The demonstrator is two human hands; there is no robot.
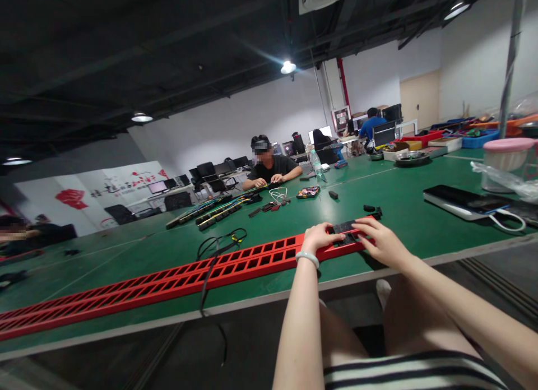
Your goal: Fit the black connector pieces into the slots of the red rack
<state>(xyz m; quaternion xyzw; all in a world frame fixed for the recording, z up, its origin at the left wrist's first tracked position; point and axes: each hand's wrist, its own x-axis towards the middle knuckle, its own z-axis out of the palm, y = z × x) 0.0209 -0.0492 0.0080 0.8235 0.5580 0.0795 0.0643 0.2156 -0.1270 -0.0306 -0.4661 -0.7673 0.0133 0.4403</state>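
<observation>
A long red slotted frame (pixel 252 261) runs along the near edge of the green table. Black parts (pixel 345 227) sit at its right end, between my hands. My left hand (pixel 318 237), with a pale bracelet at the wrist, rests on the frame with its thumb against the black parts and its fingers apart. From the right, my right hand (pixel 380 240) touches the same black parts with its fingers spread. A black cable (pixel 207 278) lies across the frame and hangs over the table edge. Small black pieces (pixel 370 208) lie just beyond the frame's right end.
Across the green table (pixel 168 255), a person (pixel 271 166) handles small parts beside bundled strips (pixel 229 209). A phone on a white box (pixel 462 202), a pink-lidded container (pixel 508 163) and trays stand right. A bottle (pixel 316 165) and patterned item (pixel 308 192) are farther back.
</observation>
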